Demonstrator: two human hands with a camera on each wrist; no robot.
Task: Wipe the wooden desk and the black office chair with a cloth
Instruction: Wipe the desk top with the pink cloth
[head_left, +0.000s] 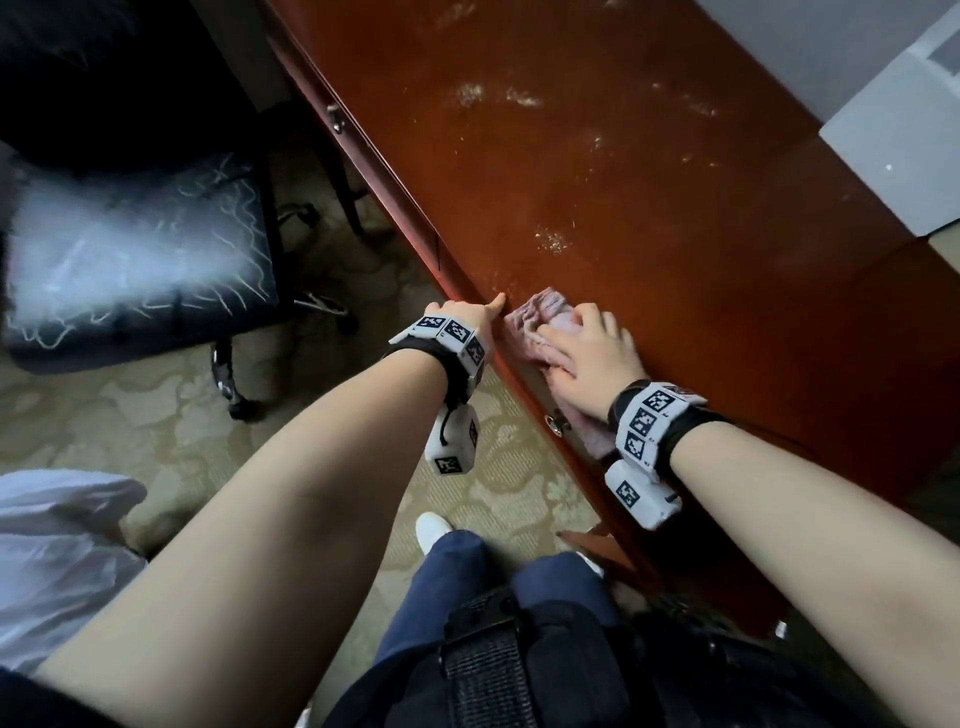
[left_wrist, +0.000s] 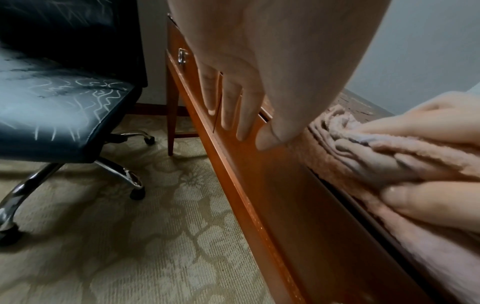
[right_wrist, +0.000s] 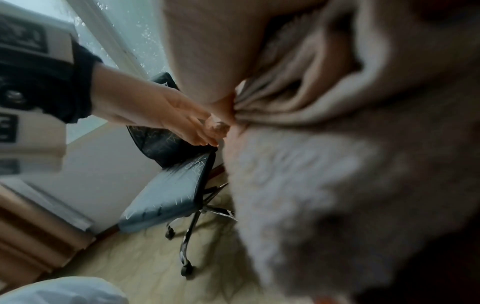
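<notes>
The reddish wooden desk (head_left: 649, 208) runs diagonally, with white smears (head_left: 493, 96) on its top. A bunched pink cloth (head_left: 540, 312) lies at its near edge, partly hanging over the front. My right hand (head_left: 587, 348) grips it, fingers (left_wrist: 428, 123) above and thumb below. My left hand (head_left: 467, 322) rests open beside the cloth, with straight fingers (left_wrist: 228, 102) against the desk front (left_wrist: 259, 174) and the thumb on the top edge. The black office chair (head_left: 130, 249) stands to the left, its seat (left_wrist: 52, 107) marked with white scribbles. In the right wrist view the cloth (right_wrist: 311, 185) fills most of the frame.
Drawer pulls (head_left: 336, 117) (head_left: 557, 422) stick out from the desk front. A white box (head_left: 893, 156) sits at the desk's far right. The chair's chrome base (left_wrist: 124, 174) stands on patterned carpet (left_wrist: 130, 246). White fabric (head_left: 52, 545) lies at the lower left.
</notes>
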